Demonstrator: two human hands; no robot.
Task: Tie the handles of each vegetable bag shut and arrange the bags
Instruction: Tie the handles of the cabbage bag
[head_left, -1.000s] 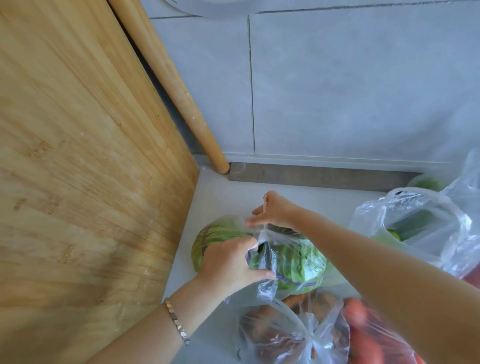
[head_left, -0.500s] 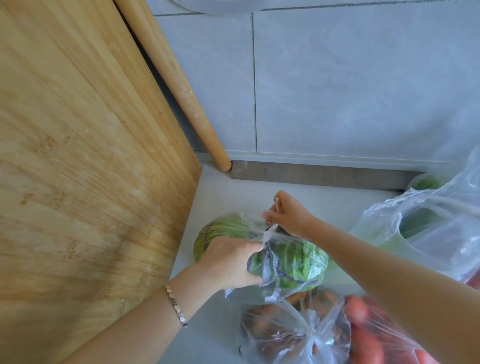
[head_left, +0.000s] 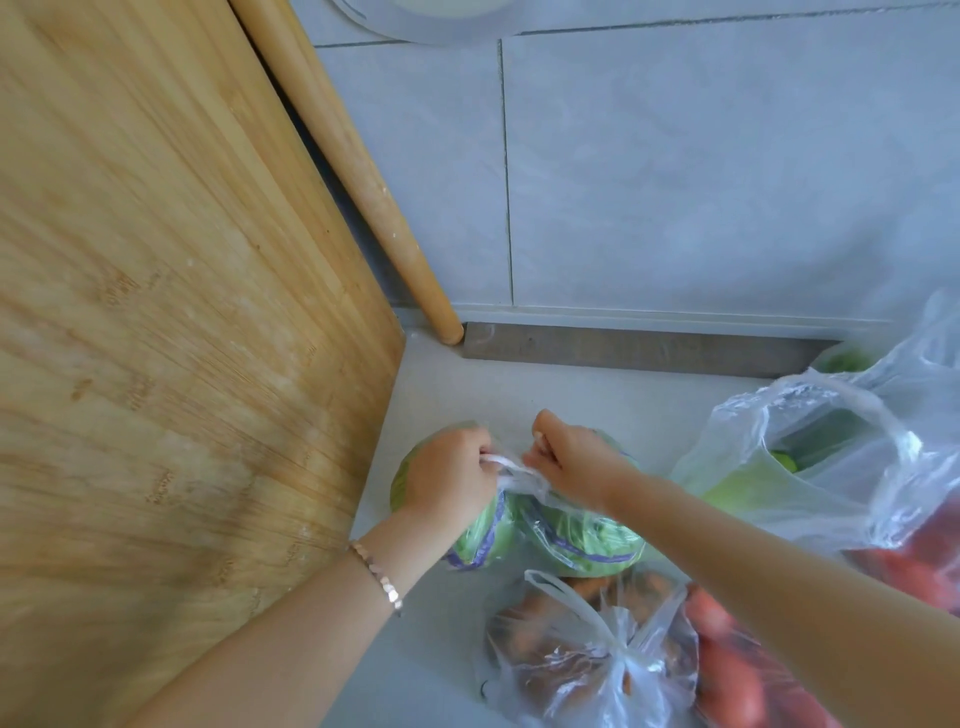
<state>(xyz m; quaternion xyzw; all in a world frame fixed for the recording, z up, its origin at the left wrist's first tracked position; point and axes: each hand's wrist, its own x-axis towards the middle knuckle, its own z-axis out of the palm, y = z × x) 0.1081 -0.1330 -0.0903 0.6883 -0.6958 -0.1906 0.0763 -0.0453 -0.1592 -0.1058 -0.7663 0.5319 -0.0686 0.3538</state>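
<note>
A clear plastic bag holding a green cabbage (head_left: 576, 540) lies on the white counter (head_left: 519, 384) near the wooden board. My left hand (head_left: 449, 475) grips one twisted bag handle, and my right hand (head_left: 569, 457) grips the other. The white handle strands (head_left: 511, 470) stretch taut between the two fists, just above the cabbage. In front of it sits a knotted bag of brownish-orange vegetables (head_left: 587, 649). An open bag with green vegetables (head_left: 795, 462) stands to the right, its handle loop upright.
A large bamboo cutting board (head_left: 171, 338) leans at the left, with a wooden rolling pin (head_left: 358, 182) propped behind it against the tiled wall (head_left: 701, 171). A bag of red tomatoes (head_left: 737, 670) fills the lower right corner.
My hands have moved apart sideways, pulling the cabbage bag's handles tight between them. Before, the left hand held the bag's neck while the right pinched a handle above it.
</note>
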